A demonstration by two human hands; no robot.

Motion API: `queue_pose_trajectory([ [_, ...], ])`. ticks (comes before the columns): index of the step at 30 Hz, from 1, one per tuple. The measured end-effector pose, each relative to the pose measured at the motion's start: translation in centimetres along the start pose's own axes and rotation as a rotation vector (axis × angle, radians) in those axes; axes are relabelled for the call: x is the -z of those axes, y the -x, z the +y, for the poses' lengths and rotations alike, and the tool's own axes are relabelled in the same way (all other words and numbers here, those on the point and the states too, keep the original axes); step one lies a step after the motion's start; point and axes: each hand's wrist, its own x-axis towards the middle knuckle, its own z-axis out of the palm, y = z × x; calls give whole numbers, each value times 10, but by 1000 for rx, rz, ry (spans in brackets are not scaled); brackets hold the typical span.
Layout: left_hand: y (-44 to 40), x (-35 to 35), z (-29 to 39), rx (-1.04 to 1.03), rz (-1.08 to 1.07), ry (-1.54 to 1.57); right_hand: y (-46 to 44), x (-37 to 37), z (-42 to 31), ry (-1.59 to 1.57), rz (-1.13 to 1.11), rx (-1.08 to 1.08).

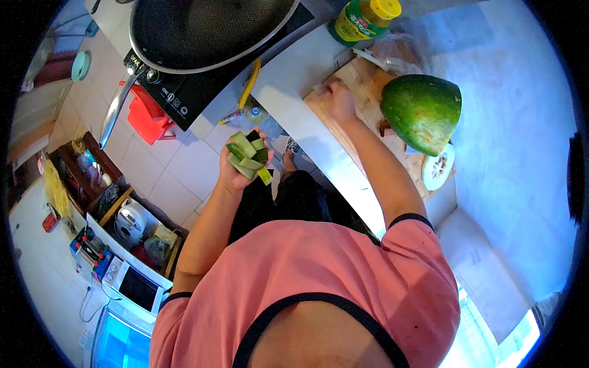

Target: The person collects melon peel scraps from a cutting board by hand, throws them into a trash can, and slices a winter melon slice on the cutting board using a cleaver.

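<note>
My left hand (228,176) is cupped around a pile of green melon rind pieces (246,154), held in the air left of the counter. A bright green piece (265,176) hangs at the pile's lower edge. My right hand (338,101) is over the far left part of a wooden cutting board (362,73), its fingers curled and slightly blurred; whatever they hold is hidden. A large cut green melon (422,113) sits on the board to the right of that hand. Nearer to me lies a pale round melon slice (438,168) with its seedy centre showing.
A frying pan (208,30) rests on a black induction cooker (175,101) at the far left. A yellow-capped bottle (363,23) stands behind the board, near a clear plastic bag (399,50). Below the cooker is a red plastic stool (147,115).
</note>
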Motion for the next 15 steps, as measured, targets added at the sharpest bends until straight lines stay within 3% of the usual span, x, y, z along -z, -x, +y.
queue_pose_trajectory([
  [2,-1,0,2,-4,-4,-3,-7,-2,2,-88,8,-68],
  [5,-1,0,1,-1,11,-9,-1,-6,7,52,70,0],
  [8,-1,-4,2,7,20,-7,1,4,-5,20,-123,15],
  [11,-1,-9,4,40,29,-41,-1,7,-11,-179,34,-132],
  [13,-5,-13,6,52,6,-54,18,-4,-27,-44,-104,81],
  [15,-6,-16,7,69,21,-59,9,11,-26,-27,-98,-11],
])
